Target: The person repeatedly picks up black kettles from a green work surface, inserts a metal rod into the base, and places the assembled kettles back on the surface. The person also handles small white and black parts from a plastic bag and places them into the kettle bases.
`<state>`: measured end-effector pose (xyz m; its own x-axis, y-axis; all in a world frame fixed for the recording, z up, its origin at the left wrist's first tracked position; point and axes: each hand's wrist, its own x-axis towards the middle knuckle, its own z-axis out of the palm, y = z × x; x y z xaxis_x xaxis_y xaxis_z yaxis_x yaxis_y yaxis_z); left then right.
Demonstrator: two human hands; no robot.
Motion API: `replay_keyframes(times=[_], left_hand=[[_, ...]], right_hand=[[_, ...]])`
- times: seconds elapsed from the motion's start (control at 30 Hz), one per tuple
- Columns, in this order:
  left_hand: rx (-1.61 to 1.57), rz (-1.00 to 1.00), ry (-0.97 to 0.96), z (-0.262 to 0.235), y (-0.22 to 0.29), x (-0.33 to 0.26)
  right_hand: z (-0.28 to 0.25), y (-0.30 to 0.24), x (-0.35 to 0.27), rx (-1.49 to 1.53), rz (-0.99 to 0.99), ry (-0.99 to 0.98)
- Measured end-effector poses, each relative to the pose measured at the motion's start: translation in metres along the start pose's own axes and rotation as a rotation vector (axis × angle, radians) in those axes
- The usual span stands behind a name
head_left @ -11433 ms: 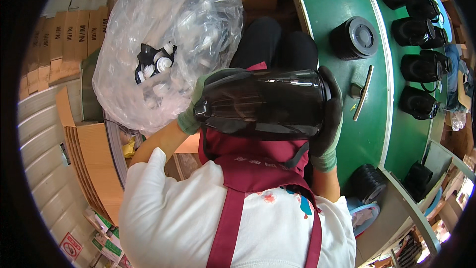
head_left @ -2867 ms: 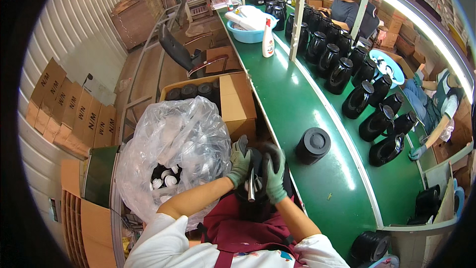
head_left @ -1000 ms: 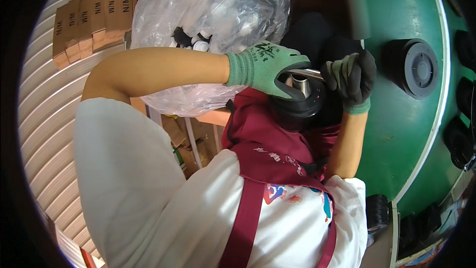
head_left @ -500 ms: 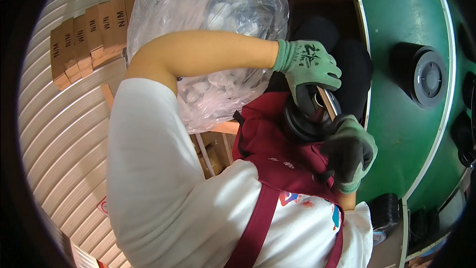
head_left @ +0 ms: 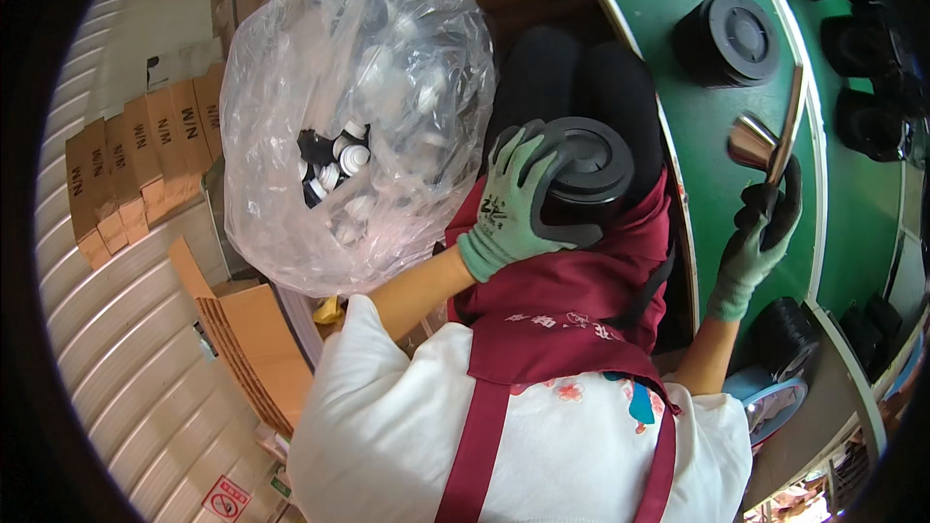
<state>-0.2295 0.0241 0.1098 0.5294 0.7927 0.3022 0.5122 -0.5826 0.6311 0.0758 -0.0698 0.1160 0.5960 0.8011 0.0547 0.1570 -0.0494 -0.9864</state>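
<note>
Black round plastic jug (head_left: 586, 179) is held bottom-up in the lap, clasped by the green-gloved left hand (head_left: 509, 203). Metal funnel-headed tool (head_left: 765, 140) is gripped by the dark-gloved right hand (head_left: 760, 232) over the green conveyor table (head_left: 697, 136). Clear plastic bag of caps (head_left: 358, 107) sits just beside the left hand.
</note>
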Motion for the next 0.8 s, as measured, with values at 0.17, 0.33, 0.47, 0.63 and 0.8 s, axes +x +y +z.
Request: replay_keyframes(times=[0.17, 0.33, 0.47, 0.63, 0.8], left_hand=[[-0.013, 0.019, 0.117, 0.03, 0.01, 0.008], [0.016, -0.002, 0.123, 0.029, 0.006, -0.003], [-0.018, 0.035, 0.128, 0.034, -0.002, -0.014], [-0.009, 0.037, 0.19, 0.028, -0.004, -0.015], [-0.038, 0.197, 0.163, -0.002, 0.031, 0.005]], right_hand=[[-0.037, 0.121, 0.012, -0.29, -0.018, 0.355], [0.005, 0.047, -0.001, -0.898, -0.305, 0.318], [0.104, 0.046, -0.037, -0.001, -0.425, -0.321], [0.147, 0.054, -0.047, 0.276, -0.075, -0.202], [0.113, 0.02, -0.037, 0.3, -0.216, -0.312]])
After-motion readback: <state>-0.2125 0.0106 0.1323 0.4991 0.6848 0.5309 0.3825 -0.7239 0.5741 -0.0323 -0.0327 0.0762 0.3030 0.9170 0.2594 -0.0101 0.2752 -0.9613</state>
